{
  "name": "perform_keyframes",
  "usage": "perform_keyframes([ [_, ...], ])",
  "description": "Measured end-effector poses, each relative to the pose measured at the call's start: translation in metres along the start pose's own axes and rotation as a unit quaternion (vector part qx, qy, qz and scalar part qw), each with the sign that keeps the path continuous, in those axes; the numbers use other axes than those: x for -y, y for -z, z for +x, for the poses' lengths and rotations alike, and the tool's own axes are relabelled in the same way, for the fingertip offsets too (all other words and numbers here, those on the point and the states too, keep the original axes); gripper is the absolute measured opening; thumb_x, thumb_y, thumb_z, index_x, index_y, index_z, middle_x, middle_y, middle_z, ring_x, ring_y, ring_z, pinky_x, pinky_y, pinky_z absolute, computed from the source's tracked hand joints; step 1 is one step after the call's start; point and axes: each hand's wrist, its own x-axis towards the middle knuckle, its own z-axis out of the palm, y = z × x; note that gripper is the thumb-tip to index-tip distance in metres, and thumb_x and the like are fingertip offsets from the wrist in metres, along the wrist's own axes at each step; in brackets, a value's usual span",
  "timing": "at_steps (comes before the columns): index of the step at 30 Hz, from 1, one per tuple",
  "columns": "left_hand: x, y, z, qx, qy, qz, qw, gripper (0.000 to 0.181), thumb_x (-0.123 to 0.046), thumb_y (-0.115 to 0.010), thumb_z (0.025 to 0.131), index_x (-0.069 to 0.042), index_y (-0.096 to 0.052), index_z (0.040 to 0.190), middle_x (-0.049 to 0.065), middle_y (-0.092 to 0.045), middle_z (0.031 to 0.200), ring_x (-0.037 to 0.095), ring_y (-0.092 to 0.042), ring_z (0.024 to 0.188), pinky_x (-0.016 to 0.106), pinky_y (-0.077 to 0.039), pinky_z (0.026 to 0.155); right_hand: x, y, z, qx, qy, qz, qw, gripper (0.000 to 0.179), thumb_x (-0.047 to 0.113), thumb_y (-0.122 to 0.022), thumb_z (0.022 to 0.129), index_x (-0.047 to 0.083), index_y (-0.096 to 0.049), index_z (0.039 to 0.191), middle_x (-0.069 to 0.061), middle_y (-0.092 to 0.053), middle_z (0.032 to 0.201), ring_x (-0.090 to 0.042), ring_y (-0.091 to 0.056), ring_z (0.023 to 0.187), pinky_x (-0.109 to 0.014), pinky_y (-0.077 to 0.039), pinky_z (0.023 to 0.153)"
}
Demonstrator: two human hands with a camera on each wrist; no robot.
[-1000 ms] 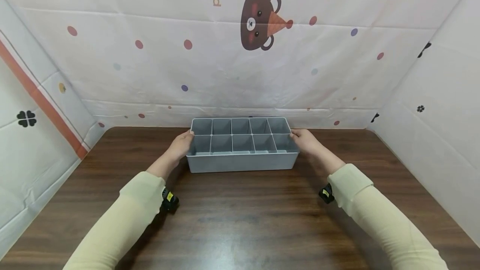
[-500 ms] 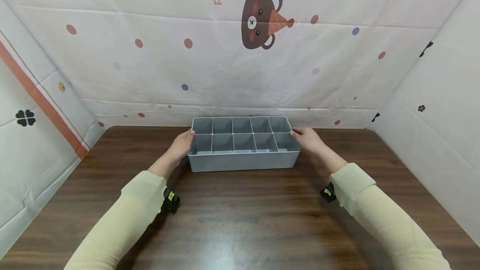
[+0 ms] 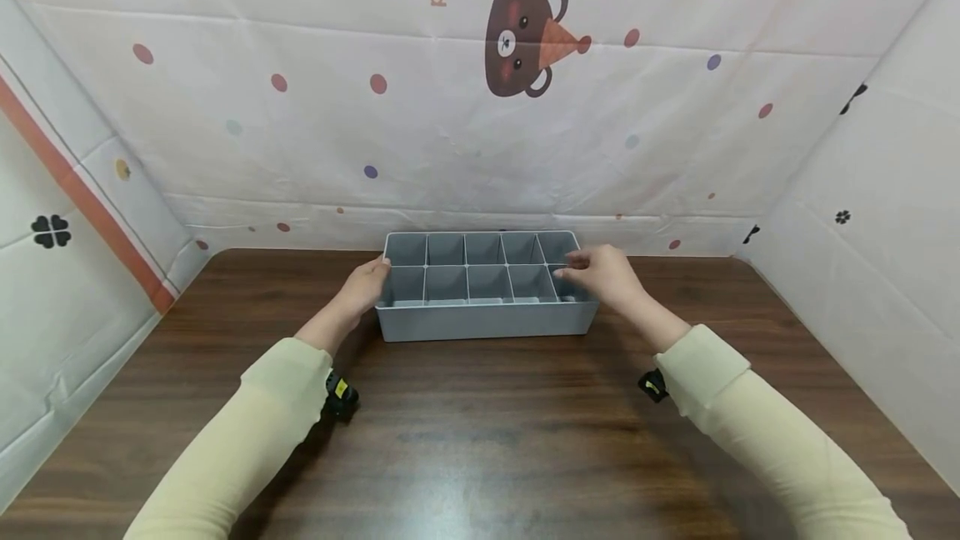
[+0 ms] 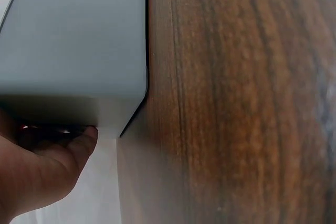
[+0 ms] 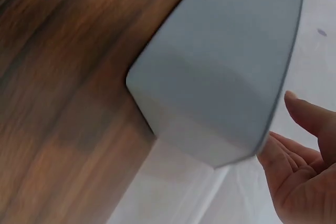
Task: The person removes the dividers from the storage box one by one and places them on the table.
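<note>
A grey rectangular plastic box with ten compartments in two rows stands at the far middle of a dark brown wood-grain table. A left hand grips the box's left end, thumb at the rim; a right hand hovers at the right end, thumb and fingers parted. Beyond, a brown bear in an orange party hat decorates a white, dotted backdrop sheet

Brown wood-grain table; dotted white backdrop behind, sideways bear print.
</note>
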Motion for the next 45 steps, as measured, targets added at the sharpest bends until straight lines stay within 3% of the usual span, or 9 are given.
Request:
perform_keyframes([
  [8,0.004,-0.001,0.001,-0.001,-0.001,-0.002,1.0000,0.057,-0.027,-0.019,0.114,0.002,-0.011,0.163,0.019,-0.009,0.173,0.037,-0.005,0.162,0.055,-0.010,0.132,0.005,-0.016,0.008,0.051,-0.023,0.014,0.9984,0.042,0.025,-0.071,0.097,-0.007,-0.070,0.124,-0.023,-0.078,0.108,-0.026,-0.076,0.083,-0.037,-0.063,0.074],
  [15,0.003,0.001,0.000,0.000,-0.008,0.005,1.0000,0.058,-0.028,-0.019,0.114,0.001,-0.010,0.163,0.020,-0.008,0.173,0.038,-0.006,0.162,0.056,-0.010,0.132,0.009,-0.019,0.012,0.065,-0.036,0.005,0.9972,0.035,0.022,-0.070,0.097,-0.008,-0.074,0.116,-0.022,-0.079,0.100,-0.022,-0.075,0.078,-0.036,-0.063,0.073],
  [23,0.003,0.000,0.003,-0.006,-0.007,0.006,0.9999,0.057,-0.027,-0.020,0.114,0.002,-0.012,0.162,0.020,-0.011,0.172,0.037,-0.007,0.162,0.055,-0.011,0.132,0.015,-0.019,0.015,0.061,-0.041,-0.024,0.9970,0.028,0.018,-0.069,0.096,-0.006,-0.079,0.089,-0.008,-0.074,0.068,-0.008,-0.058,0.058,-0.022,-0.047,0.057],
  [28,0.003,0.000,0.003,-0.007,-0.005,0.009,0.9999,0.057,-0.026,-0.019,0.114,0.003,-0.012,0.162,0.021,-0.011,0.172,0.038,-0.007,0.162,0.055,-0.011,0.132,0.016,-0.019,0.015,0.057,-0.044,-0.028,0.9970,0.026,0.016,-0.069,0.096,-0.006,-0.079,0.087,-0.003,-0.069,0.060,-0.007,-0.052,0.054,-0.021,-0.043,0.056],
  [36,0.003,0.001,0.003,-0.011,-0.013,0.008,0.9998,0.057,-0.024,-0.019,0.113,0.007,-0.013,0.161,0.022,-0.010,0.172,0.038,-0.007,0.161,0.054,-0.011,0.132,0.017,-0.018,0.015,0.060,-0.041,-0.018,0.9972,0.031,0.014,-0.068,0.096,-0.001,-0.072,0.070,0.008,-0.047,0.047,-0.007,-0.044,0.048,-0.022,-0.039,0.054],
  [45,0.002,-0.001,0.002,-0.012,-0.008,0.008,0.9999,0.057,-0.025,-0.019,0.113,0.005,-0.014,0.161,0.021,-0.011,0.172,0.038,-0.008,0.161,0.054,-0.011,0.133,0.018,-0.017,0.015,0.062,-0.042,-0.026,0.9968,0.031,0.014,-0.069,0.096,0.000,-0.072,0.069,0.008,-0.046,0.046,-0.007,-0.043,0.048,-0.022,-0.038,0.053],
])
